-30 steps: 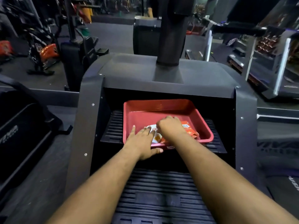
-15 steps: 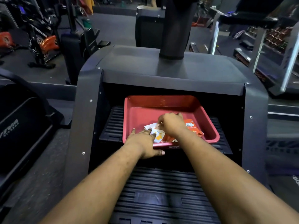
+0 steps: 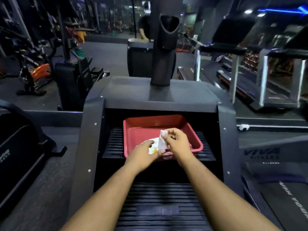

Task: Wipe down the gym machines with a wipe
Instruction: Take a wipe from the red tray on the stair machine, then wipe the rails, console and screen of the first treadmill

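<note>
Dim gym machines surround us; on the stair machine point(image 3: 160, 94) sits a red tray point(image 3: 133, 130). Our right hand point(image 3: 176, 142) pinches a wipe point(image 3: 161, 142) rising from the pack point(image 3: 152, 148), our left hand point(image 3: 143, 155) pressing it down. Yanking may tear it.

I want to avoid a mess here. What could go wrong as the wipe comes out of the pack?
The right hand pinches only the wipe tip, so it may tear. The left hand merely rests on the pack, which could lift and shift the red tray on the ribbed step.
</note>
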Action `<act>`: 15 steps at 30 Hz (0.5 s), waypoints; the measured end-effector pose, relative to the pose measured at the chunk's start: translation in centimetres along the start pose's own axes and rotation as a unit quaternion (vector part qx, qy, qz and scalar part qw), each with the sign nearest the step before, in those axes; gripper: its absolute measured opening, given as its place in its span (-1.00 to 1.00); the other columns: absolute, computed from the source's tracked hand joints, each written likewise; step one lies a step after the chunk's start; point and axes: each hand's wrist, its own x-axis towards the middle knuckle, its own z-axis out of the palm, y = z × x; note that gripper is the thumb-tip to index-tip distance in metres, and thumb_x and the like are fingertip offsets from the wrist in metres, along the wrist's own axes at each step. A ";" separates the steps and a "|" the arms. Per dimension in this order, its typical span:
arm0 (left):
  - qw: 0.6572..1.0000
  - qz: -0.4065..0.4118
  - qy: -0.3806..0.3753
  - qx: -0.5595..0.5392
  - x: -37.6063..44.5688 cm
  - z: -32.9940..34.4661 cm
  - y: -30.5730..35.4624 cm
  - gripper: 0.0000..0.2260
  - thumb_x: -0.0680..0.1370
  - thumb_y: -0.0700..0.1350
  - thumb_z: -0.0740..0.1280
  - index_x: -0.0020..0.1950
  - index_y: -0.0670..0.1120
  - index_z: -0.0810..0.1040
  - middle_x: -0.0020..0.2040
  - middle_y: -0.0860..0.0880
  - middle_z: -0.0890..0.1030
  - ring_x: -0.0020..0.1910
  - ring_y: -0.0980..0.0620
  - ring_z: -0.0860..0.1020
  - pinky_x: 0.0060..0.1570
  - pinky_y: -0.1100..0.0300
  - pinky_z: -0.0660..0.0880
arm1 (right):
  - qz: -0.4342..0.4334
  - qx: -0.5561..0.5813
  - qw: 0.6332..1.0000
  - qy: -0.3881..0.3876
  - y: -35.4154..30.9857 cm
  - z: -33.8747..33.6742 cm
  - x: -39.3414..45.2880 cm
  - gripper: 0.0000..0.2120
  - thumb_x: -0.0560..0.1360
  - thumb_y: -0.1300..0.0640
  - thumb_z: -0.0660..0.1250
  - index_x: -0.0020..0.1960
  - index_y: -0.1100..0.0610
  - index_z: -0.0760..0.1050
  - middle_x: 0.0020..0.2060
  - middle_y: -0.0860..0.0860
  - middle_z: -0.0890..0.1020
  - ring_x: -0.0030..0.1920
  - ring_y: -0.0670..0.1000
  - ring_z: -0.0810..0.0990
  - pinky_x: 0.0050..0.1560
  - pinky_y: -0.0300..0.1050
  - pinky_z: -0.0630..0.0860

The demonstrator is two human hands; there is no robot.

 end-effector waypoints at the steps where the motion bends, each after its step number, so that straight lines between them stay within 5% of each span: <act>1: 0.998 -0.002 0.007 -0.058 -1.2 0.3 0.8 -0.43 0.45 0.36 0.40 0.34 0.07 0.53 0.25 0.05 0.64 0.16 0.00 0.61 0.22 0.04 0.52 | 0.012 0.017 1.000 0.004 -0.4 -0.6 -1.8 -0.88 0.54 0.21 0.46 -0.04 0.26 0.57 -0.32 0.07 0.63 -0.33 -0.04 0.56 -0.27 -0.03 0.56; 6: 0.984 0.052 -0.009 -0.171 -8.8 3.9 4.8 -0.79 0.44 0.05 0.57 -0.04 0.08 0.60 -0.12 0.11 0.69 -0.12 0.09 0.63 -0.03 0.16 0.55 | 0.091 0.104 0.989 0.049 -2.3 -4.4 -12.4 -0.83 0.50 0.22 0.49 -0.03 0.30 0.56 -0.25 0.22 0.64 -0.40 -0.04 0.58 -0.43 -0.22 0.51; 9: 0.985 0.066 -0.045 -0.152 -13.5 7.5 6.6 -0.78 0.45 0.08 0.53 -0.02 0.00 0.66 -0.16 0.08 0.71 -0.14 0.11 0.65 -0.08 0.11 0.57 | 0.110 0.079 0.984 0.116 -2.0 -7.9 -19.5 -0.78 0.46 0.16 0.55 -0.10 0.30 0.60 -0.28 0.18 0.68 -0.37 0.00 0.59 -0.37 -0.18 0.50; 12: 0.975 0.104 -0.123 -0.151 -18.4 12.2 8.0 -0.57 0.39 0.28 0.38 -0.11 -0.09 0.66 -0.25 -0.07 0.68 -0.30 0.09 0.56 -0.20 -0.05 0.53 | 0.127 0.054 0.974 0.181 -0.8 -12.0 -27.2 -0.78 0.45 0.12 0.55 -0.15 0.28 0.62 -0.28 0.14 0.72 -0.32 -0.01 0.65 -0.30 -0.18 0.53; 15: 0.938 0.100 -0.236 -0.233 -23.1 16.2 9.3 -0.69 0.48 0.19 0.40 -0.20 -0.05 0.66 -0.30 -0.05 0.65 -0.32 0.10 0.50 -0.25 0.01 0.42 | 0.142 0.071 0.962 0.223 0.6 -15.7 -33.6 -0.79 0.48 0.11 0.52 -0.14 0.26 0.60 -0.23 0.16 0.71 -0.24 0.06 0.64 -0.19 -0.05 0.60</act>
